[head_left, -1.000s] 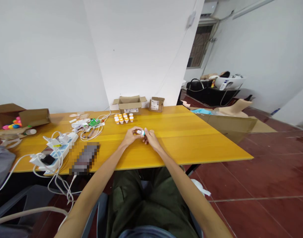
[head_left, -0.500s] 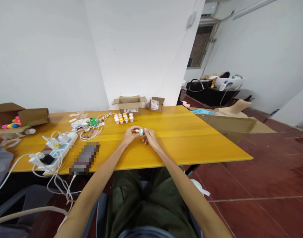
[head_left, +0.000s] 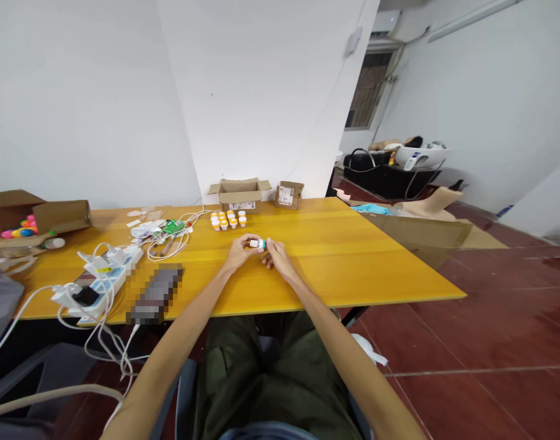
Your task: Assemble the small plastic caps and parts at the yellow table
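Between my two hands, just over the middle of the wooden table (head_left: 353, 256), lies a small white cylinder with a teal band (head_left: 256, 243), held sideways. Dark print shows on its pale side; its exact kind is too small to make out. My left hand (head_left: 240, 250) is closed around its left end. The fingers of my right hand (head_left: 278, 255) pinch the teal end. Beyond my hands stands a close group of small white-and-orange containers (head_left: 228, 220), several in rows.
An opened cardboard box (head_left: 240, 194) and a smaller carton (head_left: 289, 195) stand against the wall. To the left are a power strip (head_left: 119, 272) with tangled cables, a blurred dark device (head_left: 156, 294), a green circuit board (head_left: 173, 227) and a box of colourful balls (head_left: 62, 217).
The small cylinder has turned in my hands, so a printed patch on its side now faces me. Both hands stay in nearly the same place; the view shifts slightly.
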A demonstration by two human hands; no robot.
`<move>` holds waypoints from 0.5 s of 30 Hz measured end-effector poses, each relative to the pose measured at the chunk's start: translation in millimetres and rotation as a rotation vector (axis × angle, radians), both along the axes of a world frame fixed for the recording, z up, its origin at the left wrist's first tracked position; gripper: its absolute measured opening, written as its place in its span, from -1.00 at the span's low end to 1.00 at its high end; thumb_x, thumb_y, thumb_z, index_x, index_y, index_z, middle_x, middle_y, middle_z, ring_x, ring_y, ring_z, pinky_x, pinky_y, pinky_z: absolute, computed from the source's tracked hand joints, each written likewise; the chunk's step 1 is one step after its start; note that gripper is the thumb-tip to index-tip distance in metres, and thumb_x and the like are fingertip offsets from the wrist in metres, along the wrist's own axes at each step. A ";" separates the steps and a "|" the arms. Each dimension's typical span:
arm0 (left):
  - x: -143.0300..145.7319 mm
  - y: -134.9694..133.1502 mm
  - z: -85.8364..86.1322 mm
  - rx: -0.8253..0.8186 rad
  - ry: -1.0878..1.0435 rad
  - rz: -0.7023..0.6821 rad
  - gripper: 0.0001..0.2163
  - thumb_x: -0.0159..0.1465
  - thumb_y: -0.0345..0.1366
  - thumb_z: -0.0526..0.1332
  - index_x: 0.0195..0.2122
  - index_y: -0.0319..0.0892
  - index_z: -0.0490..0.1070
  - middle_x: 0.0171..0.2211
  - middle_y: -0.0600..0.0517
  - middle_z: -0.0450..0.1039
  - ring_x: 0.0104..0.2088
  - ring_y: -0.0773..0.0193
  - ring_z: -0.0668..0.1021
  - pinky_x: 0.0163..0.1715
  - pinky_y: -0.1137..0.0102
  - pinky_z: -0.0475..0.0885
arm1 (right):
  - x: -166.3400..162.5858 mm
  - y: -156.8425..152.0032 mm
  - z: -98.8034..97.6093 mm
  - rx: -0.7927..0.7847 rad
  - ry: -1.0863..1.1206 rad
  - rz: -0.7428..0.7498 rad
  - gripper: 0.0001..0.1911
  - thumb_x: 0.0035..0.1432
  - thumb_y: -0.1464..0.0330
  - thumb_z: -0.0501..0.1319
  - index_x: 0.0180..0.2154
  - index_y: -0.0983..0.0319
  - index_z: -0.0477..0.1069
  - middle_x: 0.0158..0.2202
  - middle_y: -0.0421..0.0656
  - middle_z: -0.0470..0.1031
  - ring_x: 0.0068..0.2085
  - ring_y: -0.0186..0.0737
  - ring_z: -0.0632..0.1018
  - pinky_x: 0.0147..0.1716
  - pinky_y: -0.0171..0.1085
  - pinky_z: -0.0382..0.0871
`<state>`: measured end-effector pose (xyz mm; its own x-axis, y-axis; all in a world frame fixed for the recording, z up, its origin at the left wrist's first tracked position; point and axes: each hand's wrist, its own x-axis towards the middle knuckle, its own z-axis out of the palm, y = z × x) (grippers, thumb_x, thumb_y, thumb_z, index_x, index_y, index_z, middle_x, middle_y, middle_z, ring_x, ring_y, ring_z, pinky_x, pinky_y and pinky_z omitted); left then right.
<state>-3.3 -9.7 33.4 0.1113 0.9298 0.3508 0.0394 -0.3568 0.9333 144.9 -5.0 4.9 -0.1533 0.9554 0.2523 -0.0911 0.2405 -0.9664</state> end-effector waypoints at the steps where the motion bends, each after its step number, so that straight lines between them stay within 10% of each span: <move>1: -0.1 -0.1 0.0 0.000 0.001 0.000 -0.66 -0.11 -0.24 0.48 -0.28 -0.16 0.55 -0.32 0.05 0.57 -0.29 0.25 0.55 -0.16 0.32 0.43 | 0.0 0.2 -0.2 -0.004 -0.007 0.003 -0.37 0.08 -0.24 0.08 -0.36 0.21 0.40 -0.51 -0.22 0.48 -0.62 -0.39 0.48 -0.77 -0.47 0.24; 15: -3.4 3.9 -5.9 0.003 0.028 0.008 -0.64 -0.08 -0.21 0.48 -0.23 -0.15 0.56 -0.25 0.01 0.59 -0.21 0.19 0.57 -0.12 0.30 0.43 | 0.3 -0.7 1.2 -0.016 0.014 -0.006 -0.37 0.11 -0.23 0.08 -0.40 0.23 0.40 -0.46 -0.15 0.52 -0.60 -0.37 0.50 -0.77 -0.45 0.27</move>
<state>-6.7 -5.8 27.5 0.1140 0.9297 0.3502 0.0685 -0.3590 0.9308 145.2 -5.6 6.1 -0.1439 0.9604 0.2386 -0.1037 0.2252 -0.9688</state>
